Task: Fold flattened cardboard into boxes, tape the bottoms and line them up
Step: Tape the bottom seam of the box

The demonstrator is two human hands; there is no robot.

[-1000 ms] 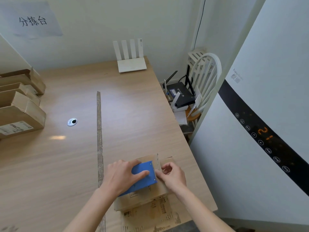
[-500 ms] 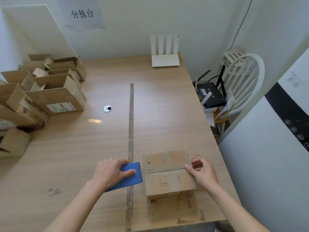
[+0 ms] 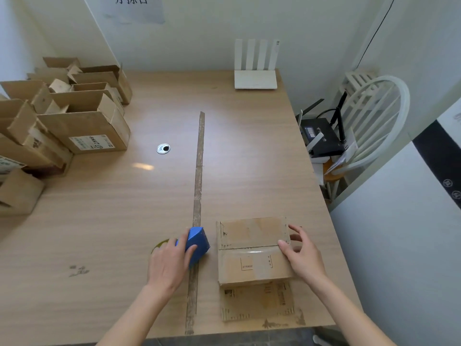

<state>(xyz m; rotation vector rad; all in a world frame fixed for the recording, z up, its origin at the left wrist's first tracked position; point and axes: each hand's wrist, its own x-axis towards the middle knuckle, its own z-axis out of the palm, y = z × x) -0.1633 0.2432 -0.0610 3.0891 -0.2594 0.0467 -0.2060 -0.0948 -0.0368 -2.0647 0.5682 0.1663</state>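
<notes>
1. A wooden counter (image 3: 124, 233) stands in a white-walled corner, with a long brown strip (image 3: 198, 196) running down its middle.
2. The left hand (image 3: 169, 263) curls its fingers round a blue tape dispenser (image 3: 197, 242) resting on the counter by the strip.
3. The right hand (image 3: 303, 255) touches the right edge of the taped box (image 3: 253, 250) with loosely spread fingers.
4. The box lies on flattened cardboard (image 3: 259, 303) near the front edge.
5. Open folded boxes (image 3: 74, 116) crowd the far left; nothing inside them is visible.
6. A white router (image 3: 255, 71) stands at the back.

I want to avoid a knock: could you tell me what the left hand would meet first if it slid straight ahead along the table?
Probably nothing soon: the left hand, gripping the blue tape dispenser, points up the brown strip; the table beyond looks free.
</notes>
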